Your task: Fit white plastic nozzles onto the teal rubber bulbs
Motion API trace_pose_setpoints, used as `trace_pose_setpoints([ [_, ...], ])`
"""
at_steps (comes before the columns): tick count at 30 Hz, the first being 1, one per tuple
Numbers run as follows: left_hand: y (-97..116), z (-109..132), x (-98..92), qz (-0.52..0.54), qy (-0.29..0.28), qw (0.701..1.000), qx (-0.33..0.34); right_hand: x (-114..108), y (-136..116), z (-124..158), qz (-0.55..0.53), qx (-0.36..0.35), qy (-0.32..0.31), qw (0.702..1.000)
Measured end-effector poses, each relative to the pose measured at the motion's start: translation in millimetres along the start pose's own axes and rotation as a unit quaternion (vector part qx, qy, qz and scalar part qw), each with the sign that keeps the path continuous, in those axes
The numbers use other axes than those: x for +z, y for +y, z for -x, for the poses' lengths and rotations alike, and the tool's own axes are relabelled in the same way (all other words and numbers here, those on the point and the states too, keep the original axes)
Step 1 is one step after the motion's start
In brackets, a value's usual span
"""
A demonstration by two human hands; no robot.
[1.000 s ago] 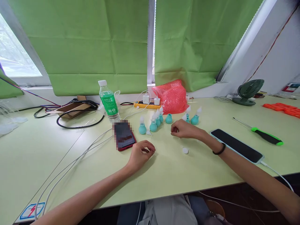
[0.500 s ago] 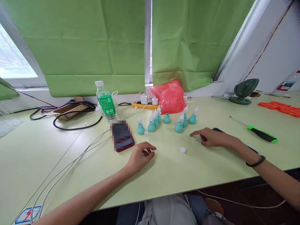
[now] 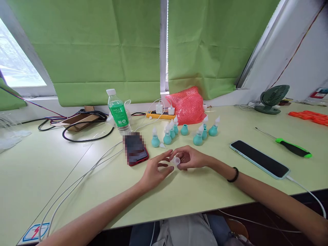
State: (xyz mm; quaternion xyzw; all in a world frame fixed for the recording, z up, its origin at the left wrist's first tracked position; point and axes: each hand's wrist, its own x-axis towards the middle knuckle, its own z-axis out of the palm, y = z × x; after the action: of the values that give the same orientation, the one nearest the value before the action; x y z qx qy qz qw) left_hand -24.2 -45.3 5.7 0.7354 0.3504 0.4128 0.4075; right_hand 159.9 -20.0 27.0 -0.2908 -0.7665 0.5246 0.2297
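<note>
Between the fingertips of my right hand [image 3: 189, 158] is a small translucent white nozzle [image 3: 177, 161], its round open end showing. My left hand [image 3: 156, 172] reaches toward it from the left, thumb and fingers apart; whether a fingertip touches the nozzle I cannot tell. Just beyond both hands stand several teal squeeze bulbs [image 3: 197, 139] fitted with pointed, translucent white nozzles. One teal bulb [image 3: 184, 130] at the back has no nozzle and shows its open neck. A small white pointed piece [image 3: 162, 146] lies by the leftmost bulb.
To the left are a phone in a red case [image 3: 135, 150] and a water bottle [image 3: 119, 114]. Behind stand a power strip [image 3: 161, 115] and a red bubble-wrap bag [image 3: 188, 106]. On the right lie another phone [image 3: 260, 159], a screwdriver [image 3: 292, 147] and a green fan [image 3: 273, 99].
My right hand has moved left from beside the right-hand phone and now holds the small white nozzle that lay on the table. My left hand has stayed nearly in place, its fingers spreading wider.
</note>
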Motion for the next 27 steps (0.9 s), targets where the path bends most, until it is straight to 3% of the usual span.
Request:
trace_pose_setpoints([
  [5,-3,-4,-3.3,0.056,0.028,0.997,-0.044,13,16,-15,-0.133,-0.028,0.030,0.990],
  [10,-6,-8,-6.8,0.077,0.068,0.990,-0.095,14,14,-10,-0.113,-0.015,0.176,0.978],
  [13,-7,-8,-7.2,0.085,0.064,0.987,-0.120,15,15,-10,-0.085,-0.012,0.246,0.965],
  [19,-9,-8,-6.1,0.106,0.012,0.986,-0.131,18,17,-10,-0.063,-0.001,0.256,0.965],
  [27,-8,-8,-5.2,0.122,-0.005,0.982,-0.140,19,13,-7,0.013,-0.074,0.255,0.964],
])
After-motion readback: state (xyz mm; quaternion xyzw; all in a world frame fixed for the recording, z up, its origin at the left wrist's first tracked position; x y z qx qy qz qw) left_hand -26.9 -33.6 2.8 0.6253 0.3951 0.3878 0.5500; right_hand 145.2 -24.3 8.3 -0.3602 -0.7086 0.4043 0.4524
